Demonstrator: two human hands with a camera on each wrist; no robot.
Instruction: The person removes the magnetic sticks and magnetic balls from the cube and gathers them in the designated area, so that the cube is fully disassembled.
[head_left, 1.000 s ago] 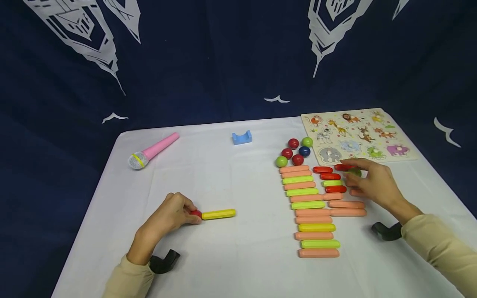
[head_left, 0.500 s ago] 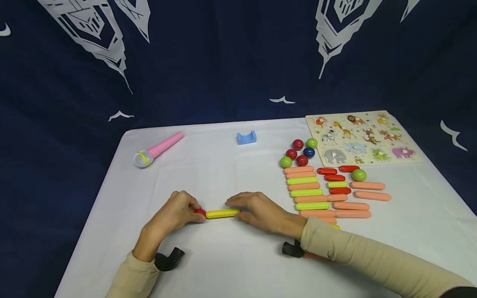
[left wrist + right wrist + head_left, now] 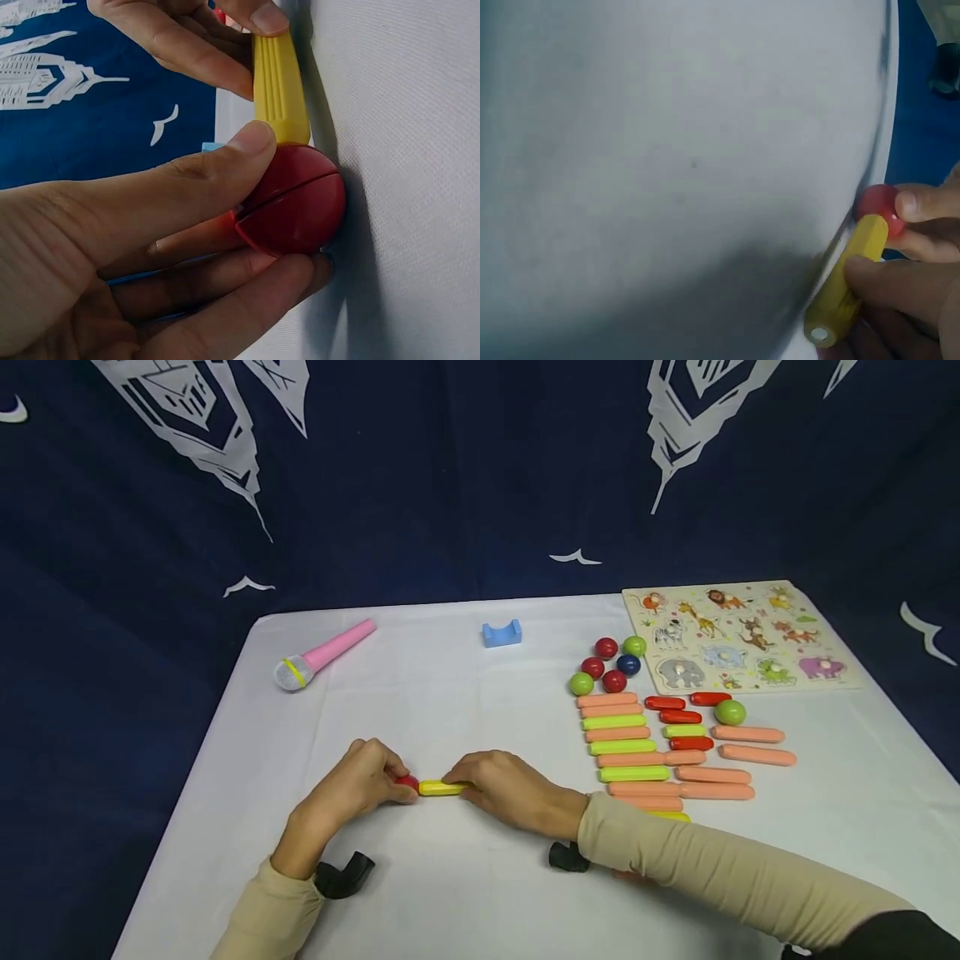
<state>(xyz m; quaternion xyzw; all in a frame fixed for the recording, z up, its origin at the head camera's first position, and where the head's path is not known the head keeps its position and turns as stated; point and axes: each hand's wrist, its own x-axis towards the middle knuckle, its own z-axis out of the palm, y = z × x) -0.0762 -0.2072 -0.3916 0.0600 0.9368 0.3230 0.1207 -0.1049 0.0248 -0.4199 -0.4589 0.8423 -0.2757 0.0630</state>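
In the head view my left hand (image 3: 358,781) pinches a dark red ball (image 3: 296,202) between thumb and fingers, low over the white table. A groove runs round the ball in the left wrist view. End to end with it lies a ridged yellow stick (image 3: 281,90), its near end touching the ball. My right hand (image 3: 510,785) grips the stick's other part with thumb and fingertips. A pale round spot marks the stick's free end in the right wrist view. The right forearm passes over some of the sticks and hides them.
Rows of salmon sticks (image 3: 647,789), green sticks (image 3: 633,773) and short red sticks (image 3: 692,743) lie at right. Behind them are several coloured balls (image 3: 614,682) and an animal puzzle board (image 3: 750,635). A pink toy microphone (image 3: 326,653) and a blue cradle-shaped piece (image 3: 502,633) lie farther back.
My right hand left the green ball by the sticks at right, crossed leftward to the yellow stick and now grips it. My left hand keeps its hold on the red ball.
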